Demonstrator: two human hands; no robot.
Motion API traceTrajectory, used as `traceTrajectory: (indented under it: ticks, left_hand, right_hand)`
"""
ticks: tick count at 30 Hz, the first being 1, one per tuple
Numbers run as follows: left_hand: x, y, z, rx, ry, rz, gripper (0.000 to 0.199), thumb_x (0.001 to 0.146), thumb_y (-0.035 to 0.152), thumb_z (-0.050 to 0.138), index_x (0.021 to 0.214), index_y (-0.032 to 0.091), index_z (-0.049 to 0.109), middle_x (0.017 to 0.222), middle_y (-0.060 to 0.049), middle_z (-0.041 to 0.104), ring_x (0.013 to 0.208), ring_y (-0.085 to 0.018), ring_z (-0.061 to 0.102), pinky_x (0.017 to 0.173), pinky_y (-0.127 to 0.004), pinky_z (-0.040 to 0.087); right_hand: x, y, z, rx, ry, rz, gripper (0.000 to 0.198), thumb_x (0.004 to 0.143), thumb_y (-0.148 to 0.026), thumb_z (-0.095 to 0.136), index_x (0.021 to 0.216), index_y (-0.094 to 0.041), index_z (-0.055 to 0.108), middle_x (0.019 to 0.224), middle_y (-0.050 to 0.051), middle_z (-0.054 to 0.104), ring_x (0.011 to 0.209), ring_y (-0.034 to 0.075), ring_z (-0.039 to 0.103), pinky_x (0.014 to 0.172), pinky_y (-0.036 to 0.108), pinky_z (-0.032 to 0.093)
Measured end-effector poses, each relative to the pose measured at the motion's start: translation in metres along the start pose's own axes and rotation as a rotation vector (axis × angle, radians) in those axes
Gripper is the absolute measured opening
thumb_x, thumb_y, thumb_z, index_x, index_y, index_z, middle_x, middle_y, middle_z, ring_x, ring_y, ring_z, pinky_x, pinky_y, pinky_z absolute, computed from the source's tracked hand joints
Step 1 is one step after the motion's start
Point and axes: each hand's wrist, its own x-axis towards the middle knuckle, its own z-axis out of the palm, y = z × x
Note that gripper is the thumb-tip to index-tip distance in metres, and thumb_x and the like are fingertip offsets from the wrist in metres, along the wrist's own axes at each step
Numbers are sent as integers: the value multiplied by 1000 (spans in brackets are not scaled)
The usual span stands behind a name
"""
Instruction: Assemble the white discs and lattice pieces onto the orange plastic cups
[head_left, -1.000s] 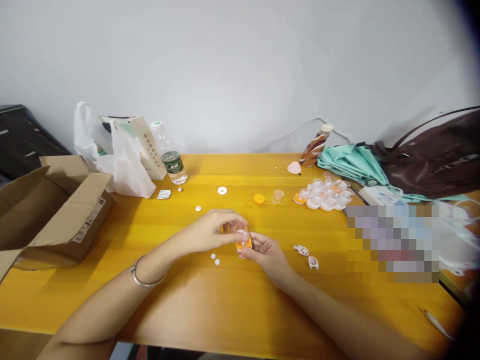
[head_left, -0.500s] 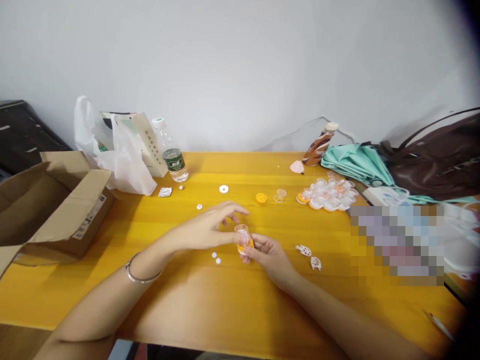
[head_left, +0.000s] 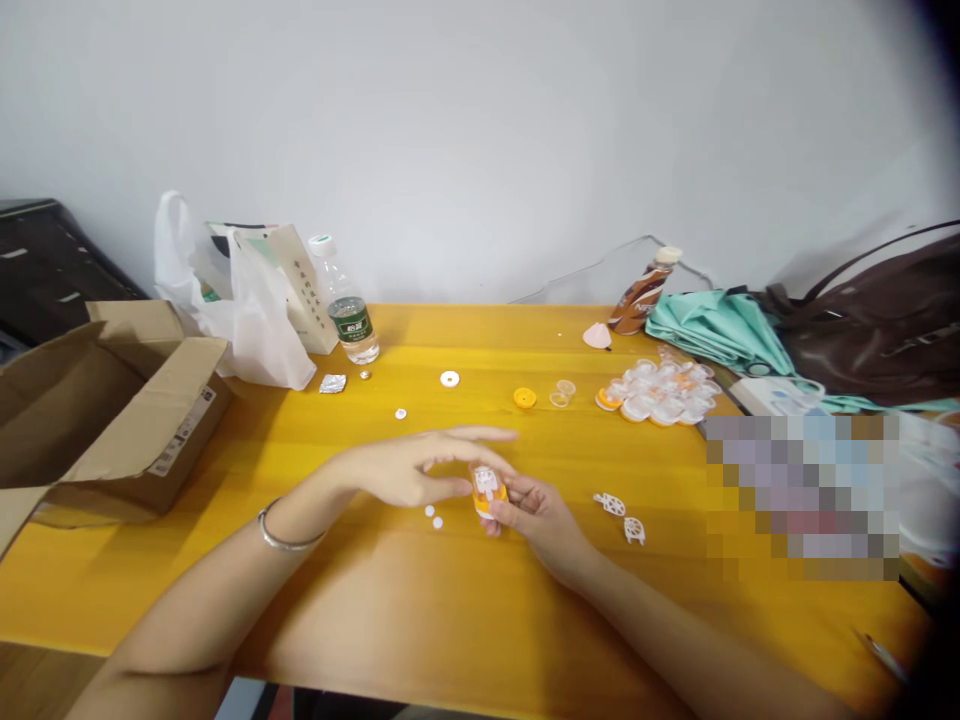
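Observation:
Between the thumb and fingers of my right hand (head_left: pixel 536 510) is a small toy with a clear dome and an orange and white base (head_left: pixel 488 494). A white openwork piece shows inside the dome. My left hand (head_left: pixel 420 468) hovers just left of the toy, its fingers stretched out over the top and its thumb close to the side; whether it touches the dome I cannot tell. Two small white discs (head_left: pixel 433 517) lie below the left hand. To the right of my right hand rest two white openwork plastic pieces (head_left: pixel 621 516).
Behind the hands lie a white ring (head_left: pixel 449 379), an orange disc (head_left: pixel 524 398) and clear cups (head_left: pixel 562 393). A cluster of similar domed toys (head_left: pixel 660 392) sits at right. A cardboard box (head_left: pixel 150 440), plastic bag (head_left: pixel 262 330) and water bottle (head_left: pixel 349 315) stand at left; a brown-labelled bottle (head_left: pixel 643 295) leans at back right.
My left fingers have straightened and come lower over the toy, while the thumb has shifted slightly left off its front. My right hand keeps its hold in nearly the same place.

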Motion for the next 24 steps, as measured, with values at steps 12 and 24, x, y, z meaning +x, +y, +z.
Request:
traceTrajectory:
  ticks: [12, 24]
  left_hand:
    - [0, -1, -4, 36, 140, -146, 27, 86, 33, 48, 107, 19, 56, 99, -6, 62, 90, -16, 57, 78, -29, 46]
    - [1, -10, -5, -45, -7, -32, 34, 87, 28, 46, 120, 24, 47, 127, -7, 47, 111, -16, 47, 89, -30, 40]
  right_hand:
    - [2, 0, -3, -35, 11, -9, 21, 66, -34, 70, 76, -17, 64, 61, -2, 59, 53, 8, 51, 55, 22, 41]
    - [2, -1, -5, -27, -24, -14, 20, 69, -35, 68, 73, -16, 63, 60, -2, 59, 53, 9, 50, 54, 22, 40]
